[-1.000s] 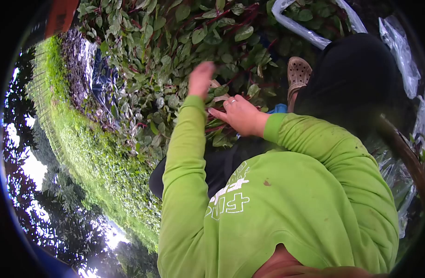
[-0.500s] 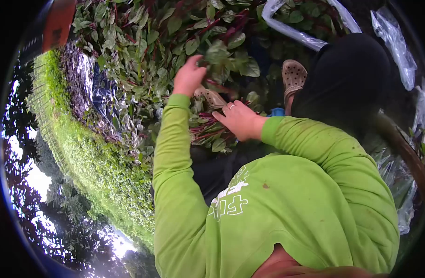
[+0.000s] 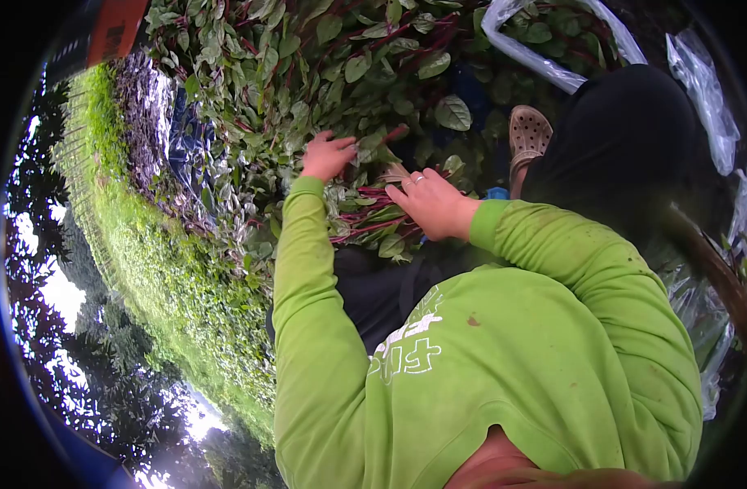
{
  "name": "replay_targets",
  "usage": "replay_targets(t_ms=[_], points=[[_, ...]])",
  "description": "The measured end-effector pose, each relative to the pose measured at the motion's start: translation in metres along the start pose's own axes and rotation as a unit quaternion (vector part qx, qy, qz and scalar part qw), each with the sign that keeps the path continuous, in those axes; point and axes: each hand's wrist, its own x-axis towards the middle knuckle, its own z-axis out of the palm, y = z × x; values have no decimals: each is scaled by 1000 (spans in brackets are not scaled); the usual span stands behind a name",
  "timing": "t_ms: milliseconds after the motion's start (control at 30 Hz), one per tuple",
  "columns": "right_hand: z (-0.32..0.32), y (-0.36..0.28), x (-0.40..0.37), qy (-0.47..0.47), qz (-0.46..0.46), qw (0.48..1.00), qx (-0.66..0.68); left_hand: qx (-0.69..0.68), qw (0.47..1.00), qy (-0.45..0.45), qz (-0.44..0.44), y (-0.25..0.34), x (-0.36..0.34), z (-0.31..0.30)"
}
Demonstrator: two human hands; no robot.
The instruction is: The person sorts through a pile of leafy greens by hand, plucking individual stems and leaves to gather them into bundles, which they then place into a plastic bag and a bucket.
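Observation:
My right hand (image 3: 435, 204), with a ring on one finger, closes over a bunch of leafy purple-red stems (image 3: 372, 213) lying across my lap. A little further out, my left hand (image 3: 328, 156) is among the green leaves with thumb and finger apart; some of its fingertips are hidden by foliage. Beside it, a blurred leafy sprig (image 3: 377, 148) with a reddish stem end points away from me. I cannot make out whether the left fingers touch it. The large heap of leafy stems (image 3: 308, 73) spreads out beyond both hands.
A tan clog (image 3: 528, 130) is on my right foot. Clear plastic sheeting (image 3: 703, 106) lies at the right, near a curved brown handle-like piece (image 3: 711, 277). Something blue (image 3: 496, 193) shows beside my right wrist. Green plants (image 3: 178, 285) grow along the left.
My left hand has come down and closer to me, and the blurred sprig beside it has dropped too. My right hand stays on the bunch. The whole view has shifted slightly.

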Motion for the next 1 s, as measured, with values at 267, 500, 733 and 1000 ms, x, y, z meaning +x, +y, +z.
replay_targets(t_ms=[267,500,733,1000], points=[[2,2,1,10,4,1000,6,-80,974,-1,213,97,-3,15],[4,4,4,5,5,1000,13,155,945,62,281,111,-17,5],[4,3,6,-7,3,1000,-18,177,968,33,177,138,-18,4],[3,3,2,9,9,1000,-3,-689,630,291,-209,66,-2,-29]])
